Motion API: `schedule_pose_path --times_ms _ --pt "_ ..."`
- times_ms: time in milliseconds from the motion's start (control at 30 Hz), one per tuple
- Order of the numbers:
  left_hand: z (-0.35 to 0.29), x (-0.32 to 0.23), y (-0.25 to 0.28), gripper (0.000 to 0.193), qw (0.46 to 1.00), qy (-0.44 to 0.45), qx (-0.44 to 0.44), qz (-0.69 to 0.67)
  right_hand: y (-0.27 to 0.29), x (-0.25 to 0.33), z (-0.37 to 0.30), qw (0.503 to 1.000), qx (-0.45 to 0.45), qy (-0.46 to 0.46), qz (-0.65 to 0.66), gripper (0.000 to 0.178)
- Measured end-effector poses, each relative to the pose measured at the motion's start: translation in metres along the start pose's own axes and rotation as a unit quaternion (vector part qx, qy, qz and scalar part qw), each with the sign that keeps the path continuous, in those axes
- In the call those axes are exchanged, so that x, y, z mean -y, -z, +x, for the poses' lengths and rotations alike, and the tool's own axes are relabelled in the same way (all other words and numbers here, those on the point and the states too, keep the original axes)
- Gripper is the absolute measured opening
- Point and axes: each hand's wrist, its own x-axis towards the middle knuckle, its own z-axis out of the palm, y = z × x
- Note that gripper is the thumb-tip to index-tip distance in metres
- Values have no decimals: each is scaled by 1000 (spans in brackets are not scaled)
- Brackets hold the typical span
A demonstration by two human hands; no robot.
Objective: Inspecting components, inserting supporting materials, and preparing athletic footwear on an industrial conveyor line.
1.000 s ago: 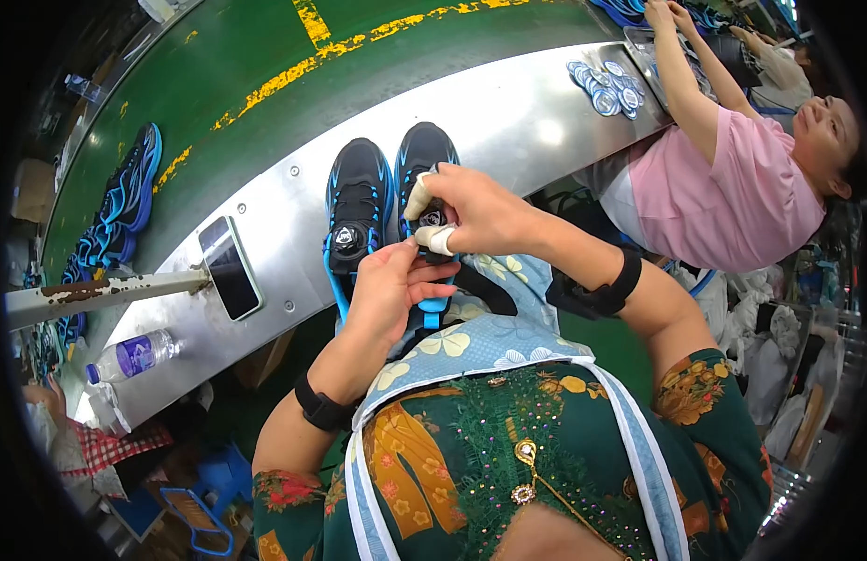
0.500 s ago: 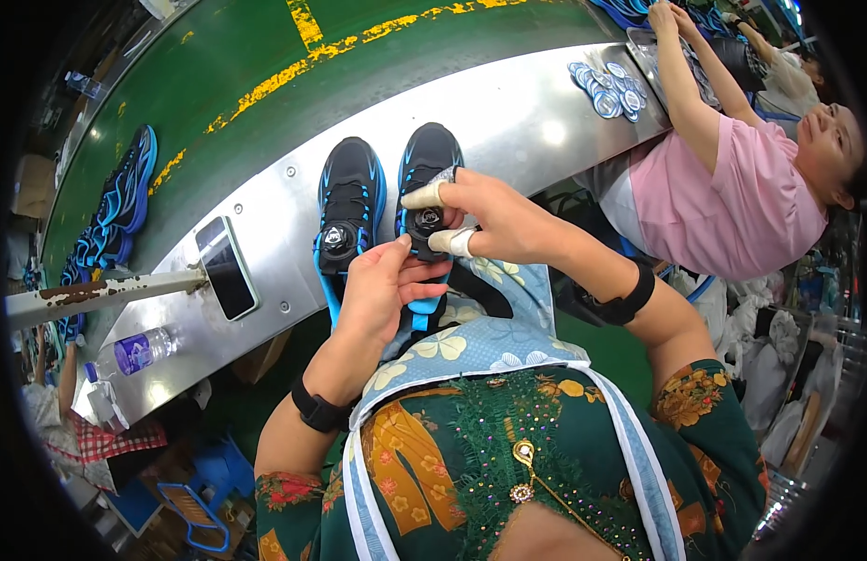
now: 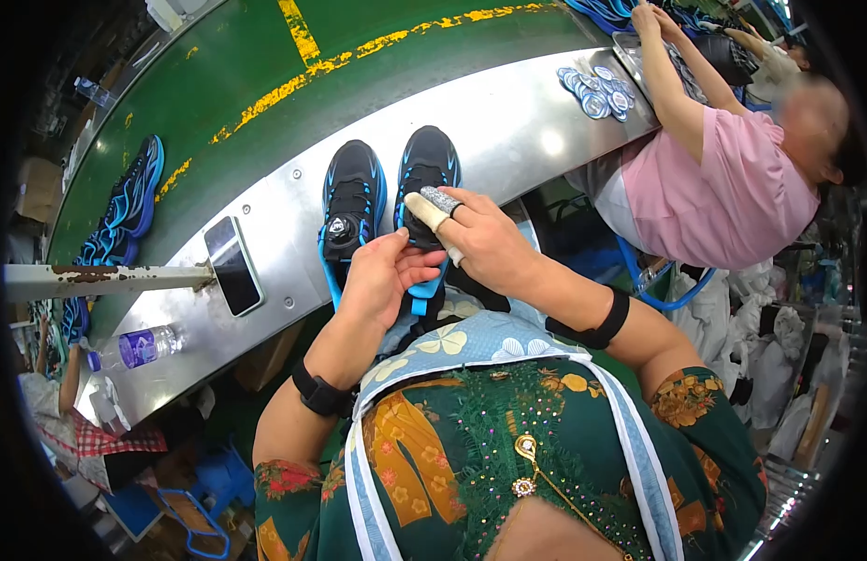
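A pair of black and blue sneakers stands side by side on the metal bench, toes pointing away. The left sneaker [image 3: 353, 192] shows a round black lacing dial [image 3: 339, 227] on its tongue, and no hand is on it. My left hand [image 3: 382, 276] pinches the right sneaker [image 3: 428, 159] at its collar, thumb against the blue edging. Over that sneaker's tongue lies my right hand [image 3: 485, 241], fingers bent and pressed on it. Pale and grey covers wrap some of its fingers. The right sneaker's dial is hidden beneath them.
A phone [image 3: 234, 266] lies left of the sneakers, near a rusty white post [image 3: 115, 280] and a plastic bottle [image 3: 148, 346]. Several round discs [image 3: 597, 92] are piled toward the right end of the bench [image 3: 490, 103]. A co-worker in pink [image 3: 723, 192] works there. More sneakers [image 3: 125, 210] lie on the green surface.
My right hand has turned and closed in over the right sneaker's dial, covering it; its fingers were spread around the dial before. My left hand keeps its pinch at the collar.
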Motion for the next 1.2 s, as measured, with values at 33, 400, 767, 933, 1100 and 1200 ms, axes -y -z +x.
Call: schedule_pose_path --times_ms 33,400,767,933,1100,1200 --pt "-1 0 1 30 1000 -3 2 3 -3 0 -1 1000 -8 10 -19 55" --pt "-78 -36 28 46 839 -240 -69 484 22 -41 -21 904 56 -309 290 51" --pt "-22 -28 11 98 597 -224 -205 743 -9 5 -11 896 115 -281 324 65" --pt "10 -52 23 74 642 -246 -186 702 -5 -4 -7 842 132 -334 401 54" --pt "41 -107 75 63 628 -326 -217 672 -23 -55 -28 931 119 -255 233 33" --pt "69 -166 115 59 589 -366 -347 632 -25 -69 -42 922 131 -268 246 30"
